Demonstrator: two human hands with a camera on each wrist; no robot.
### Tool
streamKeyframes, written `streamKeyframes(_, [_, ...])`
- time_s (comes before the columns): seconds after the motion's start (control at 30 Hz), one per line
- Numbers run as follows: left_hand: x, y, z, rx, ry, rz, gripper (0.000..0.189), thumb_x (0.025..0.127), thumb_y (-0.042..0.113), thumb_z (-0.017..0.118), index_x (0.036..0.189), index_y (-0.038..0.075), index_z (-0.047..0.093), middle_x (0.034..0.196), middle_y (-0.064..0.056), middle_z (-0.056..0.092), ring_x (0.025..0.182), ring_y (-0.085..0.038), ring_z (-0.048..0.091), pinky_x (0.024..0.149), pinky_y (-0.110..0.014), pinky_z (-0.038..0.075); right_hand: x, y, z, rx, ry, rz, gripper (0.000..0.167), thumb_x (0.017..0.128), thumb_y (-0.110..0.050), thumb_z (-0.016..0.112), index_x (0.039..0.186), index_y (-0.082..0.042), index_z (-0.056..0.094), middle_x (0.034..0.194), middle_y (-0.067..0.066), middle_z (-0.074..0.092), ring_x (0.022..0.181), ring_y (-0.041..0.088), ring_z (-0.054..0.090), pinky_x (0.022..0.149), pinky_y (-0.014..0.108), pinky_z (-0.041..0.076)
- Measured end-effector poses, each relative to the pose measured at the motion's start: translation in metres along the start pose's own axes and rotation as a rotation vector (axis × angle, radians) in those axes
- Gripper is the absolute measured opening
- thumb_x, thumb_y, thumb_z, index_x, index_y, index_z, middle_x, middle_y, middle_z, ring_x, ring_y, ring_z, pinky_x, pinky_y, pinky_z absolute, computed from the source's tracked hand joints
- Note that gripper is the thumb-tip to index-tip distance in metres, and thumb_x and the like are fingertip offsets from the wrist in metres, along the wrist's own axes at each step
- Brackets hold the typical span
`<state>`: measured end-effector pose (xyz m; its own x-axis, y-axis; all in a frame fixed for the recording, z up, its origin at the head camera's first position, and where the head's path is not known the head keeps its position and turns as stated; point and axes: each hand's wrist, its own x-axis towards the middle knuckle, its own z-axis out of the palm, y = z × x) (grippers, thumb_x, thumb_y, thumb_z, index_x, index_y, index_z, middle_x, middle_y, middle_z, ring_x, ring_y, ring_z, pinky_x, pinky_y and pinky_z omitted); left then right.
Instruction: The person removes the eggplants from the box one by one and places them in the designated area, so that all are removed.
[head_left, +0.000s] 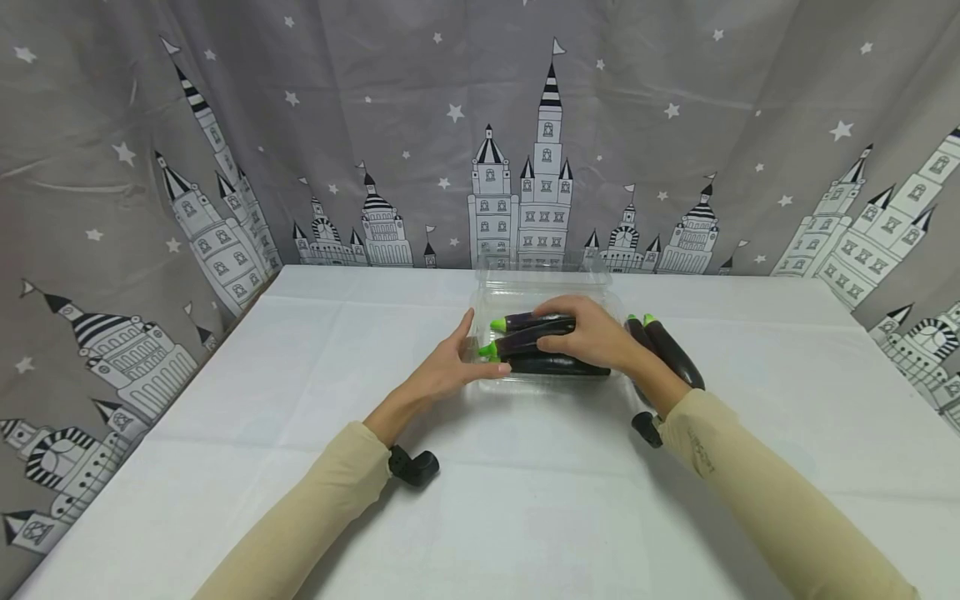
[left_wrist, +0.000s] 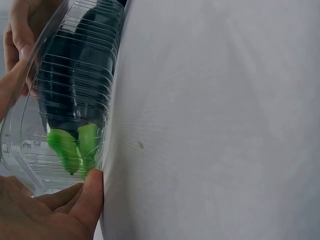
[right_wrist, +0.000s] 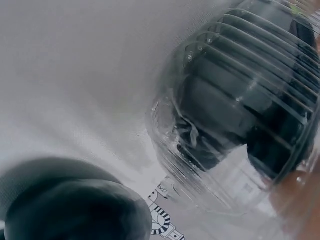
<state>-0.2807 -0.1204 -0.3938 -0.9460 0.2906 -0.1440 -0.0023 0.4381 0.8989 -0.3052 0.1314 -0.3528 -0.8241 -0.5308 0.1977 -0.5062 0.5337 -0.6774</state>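
Observation:
A clear plastic box (head_left: 480, 379) with ridged walls holds dark purple eggplants with bright green stem ends at the left. My right hand (head_left: 592, 333) reaches in from the right and grips the middle eggplant (head_left: 517, 340), thumb on the near side, fingers over the far side. In front of it lies another eggplant (head_left: 555, 364), and a third (head_left: 517, 322) lies behind. My left hand (head_left: 442, 364) rests against the box's left end, its straight thumb along the front and forefinger along the side. Green stem ends (left_wrist: 65, 147) show through the wall in the left wrist view.
The box's clear lid (head_left: 543, 275) stands open at the back. Two more eggplants (head_left: 675, 354) lie on the white tablecloth (head_left: 525, 500) just right of the box, partly behind my right forearm. A grey curtain (head_left: 450, 125) with printed castles hangs behind.

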Motion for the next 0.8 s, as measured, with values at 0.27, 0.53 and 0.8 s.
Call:
streamKeyframes(0.27, [-0.0004,-0.0004,0.0006,0.010,0.001,-0.005,0.117,0.079,0.045,0.081,0.160,0.028,-0.002,0.159,-0.018,0.024,0.146,-0.035,0.020,0.113,-0.056,0.024,-0.0024,-0.0006,0.0013,0.001,-0.054,0.060,0.049,0.087,-0.019,0.071,0.132,-0.003,0.061,0.132,0.017,0.059,0.119,0.034,0.055,0.101,0.053,0.041])
streamKeyframes(0.53, [-0.0002,-0.0021,0.0000,0.005,0.001,-0.001,0.117,0.079,0.044,0.081,0.160,0.028,-0.002,0.159,-0.019,0.023,0.146,-0.035,0.020,0.114,-0.055,0.023,-0.0050,-0.0011,0.0005,-0.002,-0.094,0.037,0.047,0.086,-0.005,0.066,0.133,-0.005,0.062,0.133,0.018,0.059,0.119,0.034,0.055,0.100,0.054,0.042])
streamKeyframes(0.8, [0.0014,-0.0037,0.0004,-0.003,-0.003,0.000,0.117,0.078,0.046,0.081,0.160,0.029,-0.001,0.160,-0.019,0.021,0.147,-0.034,0.017,0.114,-0.055,0.022,-0.0076,0.0019,-0.0014,0.012,-0.095,0.004,0.043,0.088,-0.003,0.065,0.131,-0.004,0.063,0.133,0.018,0.059,0.124,0.035,0.052,0.103,0.055,0.040])
